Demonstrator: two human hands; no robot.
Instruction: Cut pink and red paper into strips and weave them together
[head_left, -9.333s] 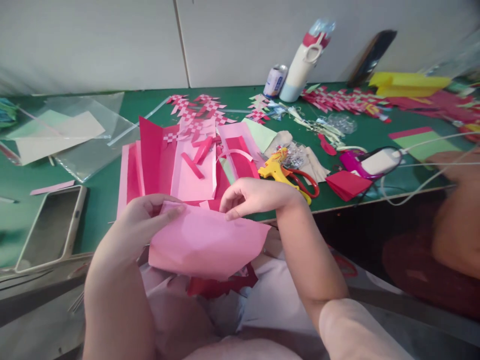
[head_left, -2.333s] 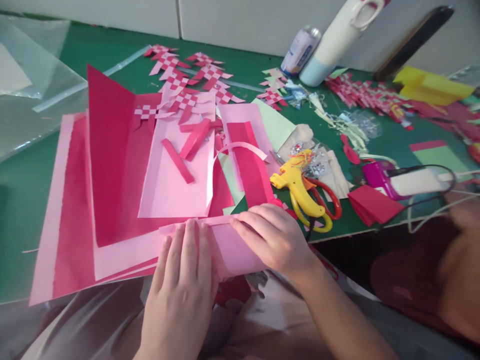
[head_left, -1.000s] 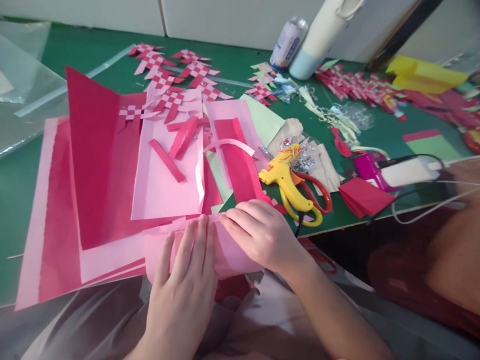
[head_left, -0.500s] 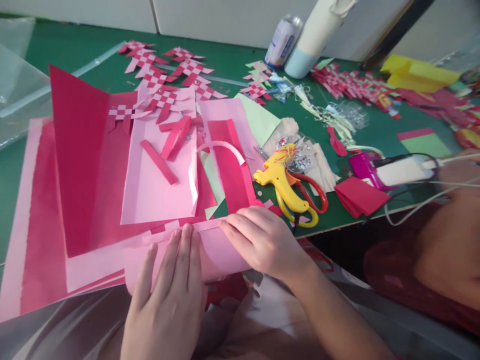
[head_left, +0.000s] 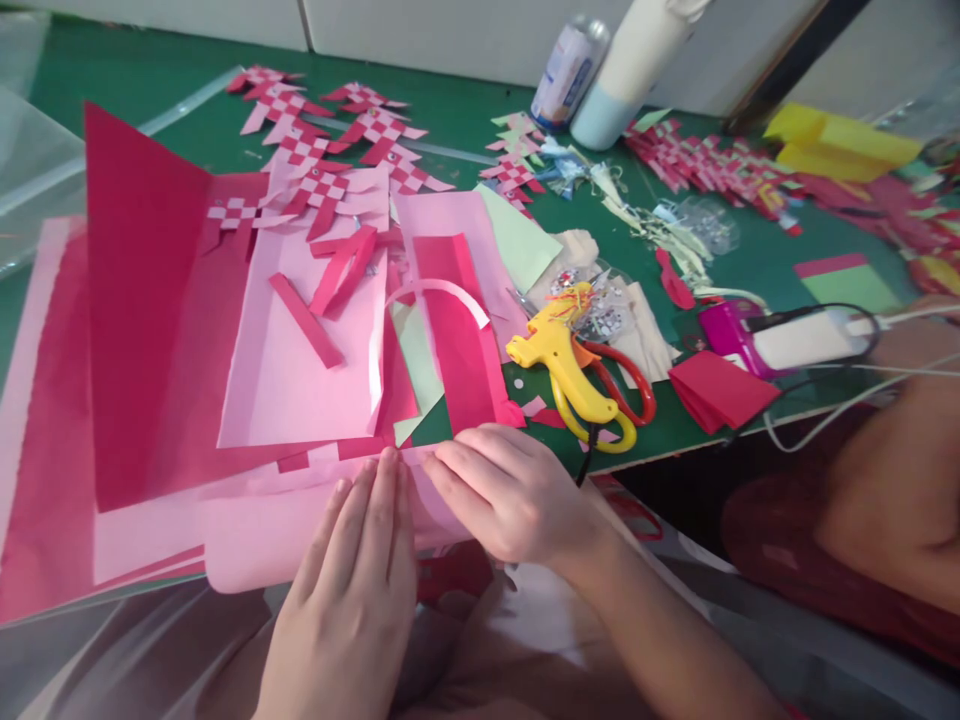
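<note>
A light pink sheet of paper lies along the table's front edge, its near part curving down over the edge. My left hand rests flat on it, fingers stretched out and pointing away from me. Close beside it, my right hand has its fingers curled on the sheet's far edge, gripping it at the right end. The right thumb is mostly hidden. Just beyond the fingers lie a pink sheet with loose red strips on it and a folded red strip of paper.
Yellow-handled scissors and a yellow glue gun lie right of my hands. Woven paper fish line the back, near a can and a bottle. A standing red sheet is left. Another person's arm is at right.
The light pink sheet has slid left along the table edge, and the papers on the left shifted slightly left. My right hand has moved a little left, closer to my left hand.
</note>
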